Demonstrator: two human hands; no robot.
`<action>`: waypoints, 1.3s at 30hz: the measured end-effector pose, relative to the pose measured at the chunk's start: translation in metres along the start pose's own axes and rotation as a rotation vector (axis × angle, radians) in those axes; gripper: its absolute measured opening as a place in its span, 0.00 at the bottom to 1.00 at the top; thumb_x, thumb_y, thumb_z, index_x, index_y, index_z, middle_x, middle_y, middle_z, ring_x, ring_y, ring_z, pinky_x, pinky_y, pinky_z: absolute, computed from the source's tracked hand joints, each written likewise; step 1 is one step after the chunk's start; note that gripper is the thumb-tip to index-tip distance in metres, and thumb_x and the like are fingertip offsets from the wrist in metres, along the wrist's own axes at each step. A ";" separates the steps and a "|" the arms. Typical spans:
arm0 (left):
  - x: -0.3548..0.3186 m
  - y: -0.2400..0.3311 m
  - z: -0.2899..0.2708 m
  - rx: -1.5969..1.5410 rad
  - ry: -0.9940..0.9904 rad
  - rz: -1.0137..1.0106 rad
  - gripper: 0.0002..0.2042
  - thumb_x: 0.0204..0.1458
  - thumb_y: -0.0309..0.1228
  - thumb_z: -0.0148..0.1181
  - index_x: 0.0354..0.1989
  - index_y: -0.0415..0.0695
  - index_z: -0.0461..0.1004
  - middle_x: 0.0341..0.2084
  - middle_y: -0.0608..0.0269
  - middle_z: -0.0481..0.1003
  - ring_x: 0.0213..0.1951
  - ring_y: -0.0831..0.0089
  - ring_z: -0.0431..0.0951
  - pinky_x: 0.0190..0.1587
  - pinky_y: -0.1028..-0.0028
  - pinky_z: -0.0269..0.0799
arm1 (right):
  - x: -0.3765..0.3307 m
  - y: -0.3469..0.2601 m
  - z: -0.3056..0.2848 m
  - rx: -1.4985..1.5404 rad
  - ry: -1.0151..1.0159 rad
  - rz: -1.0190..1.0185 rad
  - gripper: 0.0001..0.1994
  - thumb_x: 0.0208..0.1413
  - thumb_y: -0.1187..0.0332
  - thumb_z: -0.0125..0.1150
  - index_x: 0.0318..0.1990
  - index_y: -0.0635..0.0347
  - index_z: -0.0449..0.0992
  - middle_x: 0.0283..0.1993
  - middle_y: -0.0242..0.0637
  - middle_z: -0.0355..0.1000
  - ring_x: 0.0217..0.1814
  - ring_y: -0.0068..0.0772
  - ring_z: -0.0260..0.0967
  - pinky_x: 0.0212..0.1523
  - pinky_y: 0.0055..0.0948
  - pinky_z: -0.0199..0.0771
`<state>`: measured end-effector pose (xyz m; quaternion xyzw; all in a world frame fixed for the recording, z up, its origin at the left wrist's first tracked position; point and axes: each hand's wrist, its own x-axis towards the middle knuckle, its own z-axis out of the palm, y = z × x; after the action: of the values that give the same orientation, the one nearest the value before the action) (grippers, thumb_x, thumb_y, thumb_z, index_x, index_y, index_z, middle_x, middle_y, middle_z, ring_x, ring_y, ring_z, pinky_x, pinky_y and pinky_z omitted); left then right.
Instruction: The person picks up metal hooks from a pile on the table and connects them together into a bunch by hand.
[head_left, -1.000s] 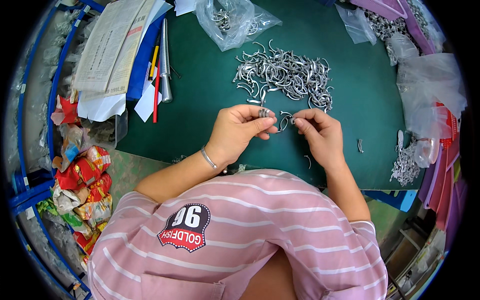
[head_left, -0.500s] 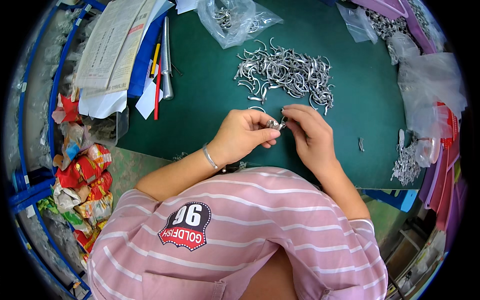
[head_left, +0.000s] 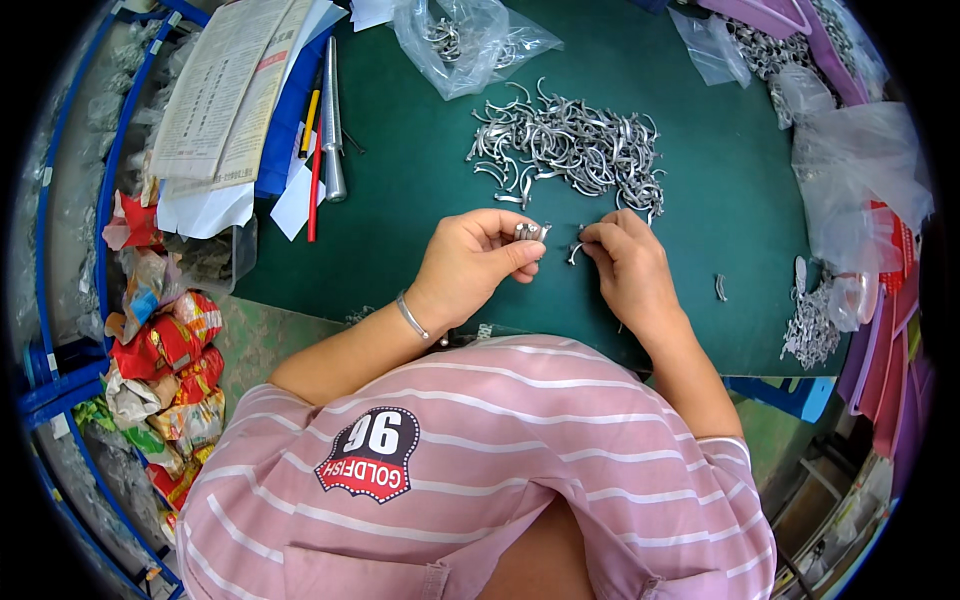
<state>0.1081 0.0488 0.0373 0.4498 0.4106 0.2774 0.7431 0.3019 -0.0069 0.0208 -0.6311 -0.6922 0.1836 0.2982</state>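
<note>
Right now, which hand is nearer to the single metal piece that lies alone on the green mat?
The right hand. The lone metal piece lies just to its right on the green mat. The left hand is farther, on the other side of the right hand.

The hands are meeting at the frame's centre over the table (head_left: 400,250), the left hand (head_left: 475,265) pinching a small metal piece (head_left: 528,231), the right hand (head_left: 625,265) just beside it. A heap of metal clips (head_left: 570,145) is lying directly above them. Papers (head_left: 230,90) and a rod (head_left: 331,120) are sitting upper left, plastic bags (head_left: 850,170) upper right, and what are probably snack wrappers (head_left: 160,350) are piling at the left edge.
</note>
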 end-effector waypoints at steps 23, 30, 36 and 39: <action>0.001 -0.002 0.003 -0.380 -0.192 -0.241 0.05 0.49 0.22 0.57 0.34 0.36 0.72 0.27 0.60 0.74 0.27 0.76 0.75 0.32 0.77 0.74 | -0.013 -0.026 0.008 0.218 0.354 -0.486 0.13 0.28 0.84 0.63 0.27 0.64 0.74 0.31 0.37 0.69 0.30 0.38 0.68 0.29 0.29 0.70; 0.000 -0.001 0.001 -0.086 -0.157 -0.082 0.05 0.49 0.22 0.57 0.34 0.36 0.72 0.27 0.61 0.74 0.28 0.77 0.74 0.32 0.80 0.72 | -0.010 -0.022 0.003 0.276 0.170 -0.381 0.10 0.31 0.84 0.59 0.26 0.64 0.72 0.31 0.41 0.71 0.31 0.39 0.69 0.31 0.31 0.71; 0.004 0.007 -0.009 -0.231 -0.003 -0.065 0.05 0.50 0.22 0.56 0.35 0.35 0.71 0.30 0.59 0.75 0.29 0.77 0.75 0.31 0.81 0.72 | 0.000 -0.011 -0.003 -0.017 0.087 -0.123 0.08 0.37 0.80 0.62 0.28 0.64 0.73 0.31 0.38 0.68 0.33 0.41 0.65 0.33 0.33 0.67; 0.003 0.005 -0.008 -0.161 0.015 -0.061 0.06 0.50 0.22 0.56 0.35 0.35 0.71 0.30 0.59 0.75 0.29 0.76 0.76 0.31 0.81 0.73 | 0.000 -0.009 0.002 -0.092 0.046 -0.163 0.08 0.37 0.77 0.63 0.28 0.63 0.73 0.29 0.38 0.66 0.31 0.41 0.64 0.31 0.34 0.66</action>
<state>0.1026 0.0573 0.0388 0.3739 0.4060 0.2901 0.7818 0.2936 -0.0082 0.0244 -0.5899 -0.7417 0.1121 0.2987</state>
